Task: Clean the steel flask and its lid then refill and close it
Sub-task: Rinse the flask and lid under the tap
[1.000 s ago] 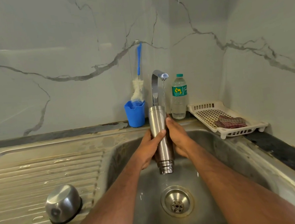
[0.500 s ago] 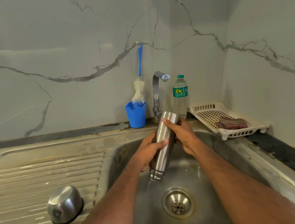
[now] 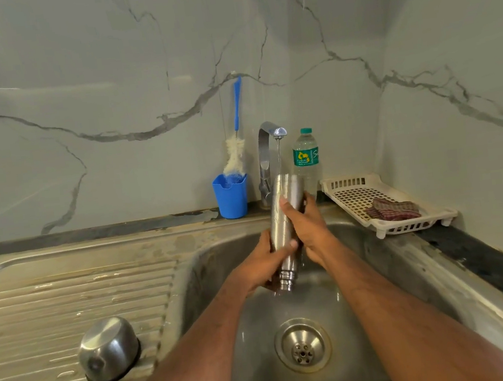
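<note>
Here the steel flask (image 3: pixel 284 233) stands mouth-down under the tap (image 3: pixel 272 133), left hand (image 3: pixel 266 262) gripping low, right hand (image 3: pixel 306 225) gripping high; it needs upending.

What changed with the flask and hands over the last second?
The steel flask, mouth down over the sink, tipped its base rightward, then swung back nearly upright under the tap. The left hand and right hand kept gripping it. The lid stayed on the drainboard.

Brushed, satin-sheen tall steel flask (image 3: pixel 283 224); dull, water-streaked stainless-steel sink (image 3: pixel 409 269); glossy blue plastic cup (image 3: pixel 231 197); matt white plastic perforated tray (image 3: pixel 357 197).
</note>
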The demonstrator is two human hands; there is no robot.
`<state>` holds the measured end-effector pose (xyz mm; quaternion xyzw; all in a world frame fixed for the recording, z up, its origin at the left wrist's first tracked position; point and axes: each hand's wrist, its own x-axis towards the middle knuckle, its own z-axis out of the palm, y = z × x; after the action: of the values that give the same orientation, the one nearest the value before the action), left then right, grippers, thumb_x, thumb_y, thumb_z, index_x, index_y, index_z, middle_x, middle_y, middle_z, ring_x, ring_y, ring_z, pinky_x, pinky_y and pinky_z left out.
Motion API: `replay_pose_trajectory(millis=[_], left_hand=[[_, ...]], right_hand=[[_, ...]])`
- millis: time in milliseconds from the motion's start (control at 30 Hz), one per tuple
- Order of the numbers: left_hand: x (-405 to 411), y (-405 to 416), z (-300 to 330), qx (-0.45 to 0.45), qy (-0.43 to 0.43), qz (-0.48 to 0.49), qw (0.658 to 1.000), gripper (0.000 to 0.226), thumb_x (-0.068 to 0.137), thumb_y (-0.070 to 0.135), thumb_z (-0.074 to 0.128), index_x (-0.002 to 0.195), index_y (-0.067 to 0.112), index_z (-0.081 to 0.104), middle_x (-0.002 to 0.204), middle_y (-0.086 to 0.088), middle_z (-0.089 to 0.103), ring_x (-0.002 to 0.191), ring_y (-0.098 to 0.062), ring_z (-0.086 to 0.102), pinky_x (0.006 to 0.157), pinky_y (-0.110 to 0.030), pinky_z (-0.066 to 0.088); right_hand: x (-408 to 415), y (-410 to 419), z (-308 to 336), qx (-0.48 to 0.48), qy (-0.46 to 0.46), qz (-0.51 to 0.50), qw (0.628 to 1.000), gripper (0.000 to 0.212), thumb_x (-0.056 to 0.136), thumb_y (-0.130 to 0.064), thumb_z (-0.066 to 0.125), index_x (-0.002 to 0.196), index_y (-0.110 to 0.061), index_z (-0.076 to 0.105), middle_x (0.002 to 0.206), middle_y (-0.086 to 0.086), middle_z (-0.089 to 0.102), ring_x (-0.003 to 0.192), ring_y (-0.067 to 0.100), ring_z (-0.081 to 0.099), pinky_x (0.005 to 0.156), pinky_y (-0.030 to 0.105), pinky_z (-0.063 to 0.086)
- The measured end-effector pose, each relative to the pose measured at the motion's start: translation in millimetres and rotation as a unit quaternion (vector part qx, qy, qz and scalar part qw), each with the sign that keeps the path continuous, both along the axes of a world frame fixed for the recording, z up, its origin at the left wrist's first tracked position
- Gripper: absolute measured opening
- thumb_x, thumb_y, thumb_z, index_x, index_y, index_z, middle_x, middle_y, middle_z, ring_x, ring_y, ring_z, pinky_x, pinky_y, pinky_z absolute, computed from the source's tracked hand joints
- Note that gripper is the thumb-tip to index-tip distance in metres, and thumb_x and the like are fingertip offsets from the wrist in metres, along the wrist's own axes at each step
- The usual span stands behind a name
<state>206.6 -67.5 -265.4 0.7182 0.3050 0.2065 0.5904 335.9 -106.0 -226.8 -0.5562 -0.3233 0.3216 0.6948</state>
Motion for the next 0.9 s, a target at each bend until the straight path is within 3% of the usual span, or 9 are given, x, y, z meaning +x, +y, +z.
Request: replay_pose_trajectory(millis=[100,267,367,467,600,800,900], left_hand=[[-4.8,5.1,-8.1,0.020,0.012,-0.012,1.000,0.074,0.085,0.043,0.078,0.144,0.029,0.036,0.128,-0.002,0.057,0.107,-0.025,0.067,0.075,-0.040,0.063],[-9.6,14.3,-11.9,-0.031,-0.078,0.052,0.995,0.060,0.081,0.037,0.083,0.131,0.020,0.053,0.125,-0.010,0.062,0.105,-0.029,0.070,0.081,-0.047,0.062],[-14.7,15.2,-11.1,-0.063,-0.100,0.044,0.992,0.059,0.082,0.050,0.076,0.131,0.022,0.060,0.125,-0.014,0.064,0.104,-0.028,0.068,0.071,-0.039,0.059],[-13.1,11.2,-2.9,-0.109,-0.105,0.022,0.988,0.058,0.092,0.061,0.057,0.130,0.017,0.059,0.108,-0.013,0.072,0.086,-0.021,0.068,0.057,-0.029,0.047],[-0.5,2.0,4.6,-0.166,-0.097,-0.008,0.981,0.066,0.101,0.066,0.031,0.129,0.012,0.057,0.095,-0.014,0.071,0.070,-0.020,0.062,0.054,-0.029,0.039],[3.5,5.2,-1.5,-0.004,-0.041,0.066,0.997,0.036,0.109,0.040,0.037,0.131,0.024,0.061,0.113,-0.006,0.072,0.100,-0.021,0.069,0.073,-0.040,0.056],[0.3,6.3,1.7,0.071,-0.053,0.068,0.994,0.033,0.108,0.033,0.044,0.139,0.033,0.058,0.117,0.004,0.069,0.104,-0.012,0.066,0.071,-0.033,0.058]], right_hand=[[13.5,-3.4,3.9,0.045,0.065,-0.037,0.996,0.068,0.091,-0.028,0.073,0.149,-0.027,0.036,0.130,0.004,0.059,0.109,0.023,0.060,0.084,0.040,0.053],[23.1,-6.3,6.3,0.107,0.150,-0.019,0.983,0.069,0.083,-0.010,0.079,0.143,-0.019,0.045,0.125,0.004,0.064,0.115,0.023,0.062,0.093,0.044,0.053],[23.2,-8.2,8.1,0.116,0.171,-0.010,0.978,0.076,0.079,-0.003,0.081,0.140,-0.023,0.042,0.127,0.005,0.061,0.112,0.024,0.062,0.091,0.049,0.054],[22.1,-9.3,9.1,0.118,0.202,0.001,0.972,0.082,0.077,-0.002,0.081,0.139,-0.032,0.036,0.124,0.005,0.061,0.111,0.029,0.063,0.091,0.058,0.054],[22.0,-9.8,9.8,0.121,0.197,0.018,0.973,0.078,0.079,0.002,0.077,0.138,-0.031,0.039,0.128,0.008,0.060,0.114,0.031,0.062,0.097,0.058,0.052],[28.7,-8.7,7.1,0.128,0.172,-0.020,0.976,0.080,0.080,0.002,0.078,0.144,-0.025,0.039,0.125,0.004,0.062,0.112,0.024,0.063,0.096,0.053,0.053],[26.6,-5.7,5.8,0.122,0.153,-0.033,0.980,0.081,0.083,0.000,0.077,0.147,-0.027,0.035,0.123,0.001,0.062,0.109,0.020,0.063,0.097,0.053,0.053]])
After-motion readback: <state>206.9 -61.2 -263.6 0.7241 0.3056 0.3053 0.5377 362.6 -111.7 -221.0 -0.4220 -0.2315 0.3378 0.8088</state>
